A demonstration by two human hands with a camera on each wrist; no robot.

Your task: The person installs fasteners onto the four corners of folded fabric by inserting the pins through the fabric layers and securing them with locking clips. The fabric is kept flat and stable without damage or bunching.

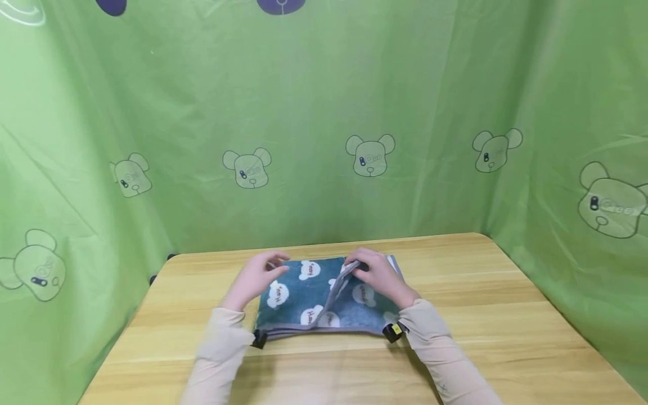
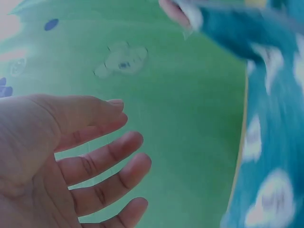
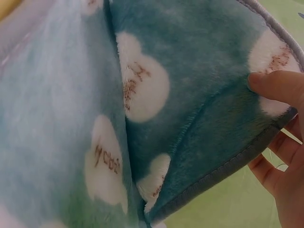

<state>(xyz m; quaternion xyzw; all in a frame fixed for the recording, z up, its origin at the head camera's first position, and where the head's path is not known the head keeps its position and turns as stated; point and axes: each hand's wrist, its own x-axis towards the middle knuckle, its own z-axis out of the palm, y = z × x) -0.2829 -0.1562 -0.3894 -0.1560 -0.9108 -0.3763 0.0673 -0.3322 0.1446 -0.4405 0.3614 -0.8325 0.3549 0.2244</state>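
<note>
Sleeves (image 1: pixel 217 350) are flanking a towel (image 1: pixel 291 284) on the table (image 1: pixel 314 377); its lifted edge (image 1: pixel 336 289) is being pinched by the right hand (image 1: pixel 378 275), the left hand (image 1: pixel 255 280), loosely spread, holding nothing; lifting evenly should be limiting creases.

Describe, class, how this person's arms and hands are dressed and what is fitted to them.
Left hand and right hand: bare, with no gloves or rings showing. Left sleeve and right sleeve: long, pale beige, wrinkled near the wrists. Left black device and right black device: small, boxy, at each wrist; the right one bears a yellow patch.
</note>
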